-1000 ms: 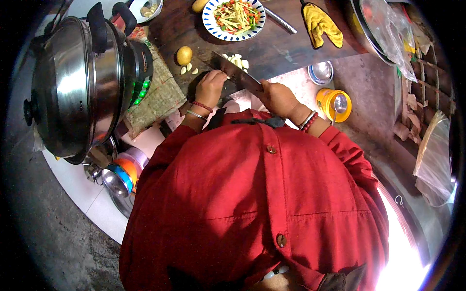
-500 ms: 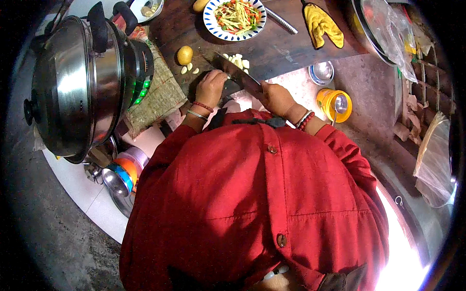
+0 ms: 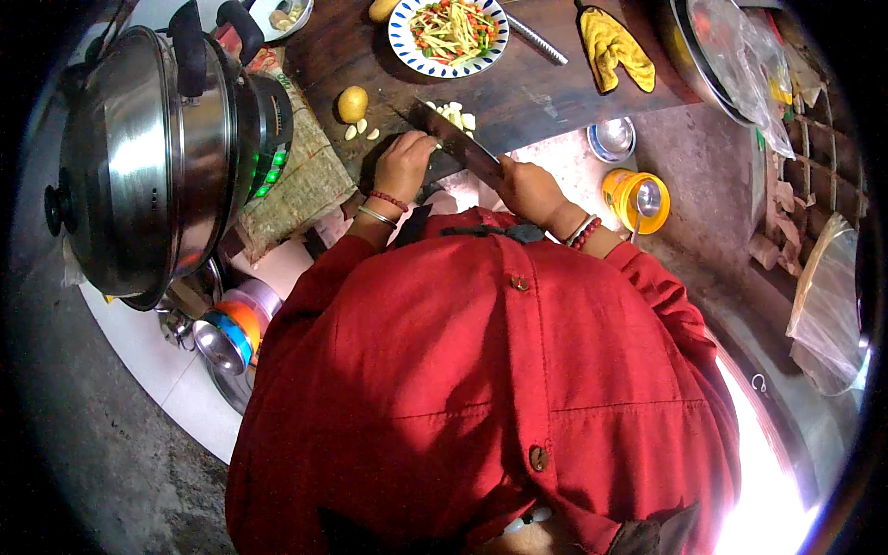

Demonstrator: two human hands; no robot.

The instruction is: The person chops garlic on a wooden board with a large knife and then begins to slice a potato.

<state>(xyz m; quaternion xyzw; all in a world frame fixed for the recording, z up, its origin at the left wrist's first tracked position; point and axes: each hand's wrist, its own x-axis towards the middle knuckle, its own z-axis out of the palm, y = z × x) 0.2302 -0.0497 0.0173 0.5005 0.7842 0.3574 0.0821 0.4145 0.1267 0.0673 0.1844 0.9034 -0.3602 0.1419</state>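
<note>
In my right hand is the handle of a kitchen knife, its dark broad blade slanting up and left over the wooden table. Close to the blade's left side, my left hand has its fingers bent together on a small pale garlic clove, mostly hidden by the fingertips. Peeled garlic cloves lie in a small heap just beyond the blade. A few loose cloves sit left of it, beside a round yellow-brown potato.
A blue-patterned plate of shredded vegetables stands at the back, with a ridged metal tool and a yellow cloth to its right. A large lidded steel pot stands left. Below right are a yellow tub and a metal bowl.
Both hands stay at almost the same place. The knife blade has shifted very slightly, and the left hand's fingertips have moved a little toward it.
</note>
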